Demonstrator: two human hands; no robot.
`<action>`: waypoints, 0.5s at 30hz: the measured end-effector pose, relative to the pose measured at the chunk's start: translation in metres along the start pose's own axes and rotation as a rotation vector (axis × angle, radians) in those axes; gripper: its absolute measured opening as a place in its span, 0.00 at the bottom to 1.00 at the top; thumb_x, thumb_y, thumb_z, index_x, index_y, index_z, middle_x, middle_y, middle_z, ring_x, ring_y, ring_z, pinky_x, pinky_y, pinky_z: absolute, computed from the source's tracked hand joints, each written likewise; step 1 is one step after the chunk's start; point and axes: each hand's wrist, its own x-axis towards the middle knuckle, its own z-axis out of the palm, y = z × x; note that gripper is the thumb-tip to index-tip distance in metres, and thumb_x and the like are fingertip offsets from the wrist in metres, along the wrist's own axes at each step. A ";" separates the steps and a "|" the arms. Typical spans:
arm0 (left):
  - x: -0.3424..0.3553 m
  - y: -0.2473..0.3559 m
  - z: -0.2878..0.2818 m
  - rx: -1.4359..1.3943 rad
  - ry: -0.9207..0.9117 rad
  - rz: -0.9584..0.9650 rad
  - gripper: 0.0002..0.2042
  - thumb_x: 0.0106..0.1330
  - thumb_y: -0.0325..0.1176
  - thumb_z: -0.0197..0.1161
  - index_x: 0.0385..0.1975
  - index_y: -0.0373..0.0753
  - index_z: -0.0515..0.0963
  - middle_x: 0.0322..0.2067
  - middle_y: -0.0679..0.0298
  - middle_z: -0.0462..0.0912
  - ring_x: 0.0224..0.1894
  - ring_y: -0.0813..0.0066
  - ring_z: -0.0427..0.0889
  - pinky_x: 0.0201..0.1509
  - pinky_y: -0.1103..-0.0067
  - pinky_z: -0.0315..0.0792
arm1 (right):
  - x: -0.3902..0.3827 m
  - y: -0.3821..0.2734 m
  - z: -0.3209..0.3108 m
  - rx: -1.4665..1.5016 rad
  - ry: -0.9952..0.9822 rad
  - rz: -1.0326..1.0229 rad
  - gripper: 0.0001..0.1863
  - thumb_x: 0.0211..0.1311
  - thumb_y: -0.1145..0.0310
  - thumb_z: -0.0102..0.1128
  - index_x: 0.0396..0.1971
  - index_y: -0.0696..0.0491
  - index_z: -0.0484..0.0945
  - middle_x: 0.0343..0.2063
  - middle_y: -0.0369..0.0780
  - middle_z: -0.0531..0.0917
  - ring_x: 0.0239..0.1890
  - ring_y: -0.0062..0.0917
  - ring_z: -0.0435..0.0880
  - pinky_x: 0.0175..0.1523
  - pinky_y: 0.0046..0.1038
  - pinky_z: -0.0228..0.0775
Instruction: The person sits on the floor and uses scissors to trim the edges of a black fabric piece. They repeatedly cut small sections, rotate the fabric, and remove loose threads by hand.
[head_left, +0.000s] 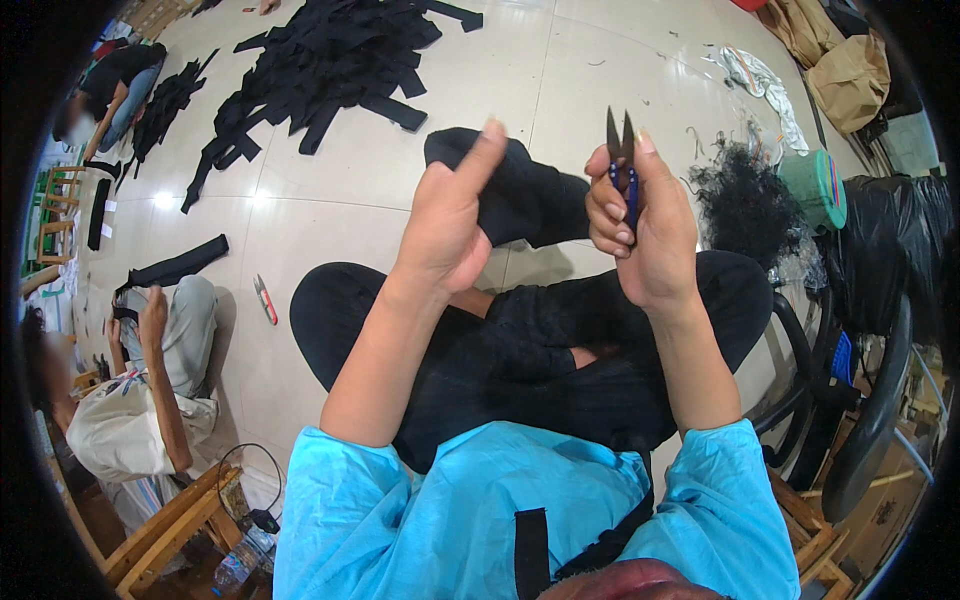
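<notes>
My left hand is closed round a black sock, thumb raised over the near side of it. The sock hangs above the floor and stretches right, toward my other hand; whether that hand touches its end I cannot tell. In my right hand is a pair of thread snips with dark blades and blue handles. The blades point up and stand slightly apart, with the fingers wrapped about the handles. My crossed legs in black trousers lie under both forearms.
A large heap of black socks covers the floor ahead. Red-handled snips lie left, near a seated person holding a black sock. Another person bends down farther off. Right are black thread scraps, a green bucket and black tubing.
</notes>
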 end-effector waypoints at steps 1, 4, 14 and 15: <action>0.001 -0.002 -0.002 0.053 0.004 -0.019 0.08 0.76 0.29 0.63 0.34 0.35 0.82 0.33 0.65 0.86 0.35 0.79 0.85 0.42 0.80 0.80 | 0.000 -0.001 -0.002 -0.009 0.009 -0.013 0.27 0.85 0.48 0.40 0.41 0.58 0.77 0.20 0.27 0.65 0.17 0.07 0.59 0.19 0.13 0.50; 0.005 -0.007 -0.012 0.195 0.011 -0.068 0.07 0.75 0.30 0.65 0.35 0.34 0.83 0.34 0.63 0.87 0.37 0.78 0.87 0.43 0.79 0.80 | 0.002 -0.002 -0.005 -0.002 0.026 -0.027 0.27 0.85 0.48 0.39 0.41 0.58 0.77 0.19 0.27 0.65 0.16 0.07 0.59 0.18 0.13 0.50; 0.007 -0.007 -0.015 0.140 0.021 0.038 0.08 0.75 0.27 0.60 0.40 0.29 0.84 0.38 0.57 0.89 0.41 0.70 0.90 0.50 0.73 0.83 | 0.007 -0.005 -0.012 -0.171 0.044 0.037 0.26 0.84 0.48 0.44 0.38 0.57 0.79 0.18 0.26 0.65 0.16 0.07 0.58 0.18 0.15 0.46; 0.006 -0.006 -0.013 0.119 0.009 0.069 0.08 0.75 0.26 0.59 0.41 0.29 0.84 0.38 0.56 0.89 0.42 0.70 0.90 0.51 0.72 0.84 | 0.008 -0.004 -0.012 -0.200 0.053 0.059 0.26 0.84 0.48 0.44 0.38 0.57 0.79 0.18 0.26 0.66 0.16 0.07 0.57 0.18 0.15 0.46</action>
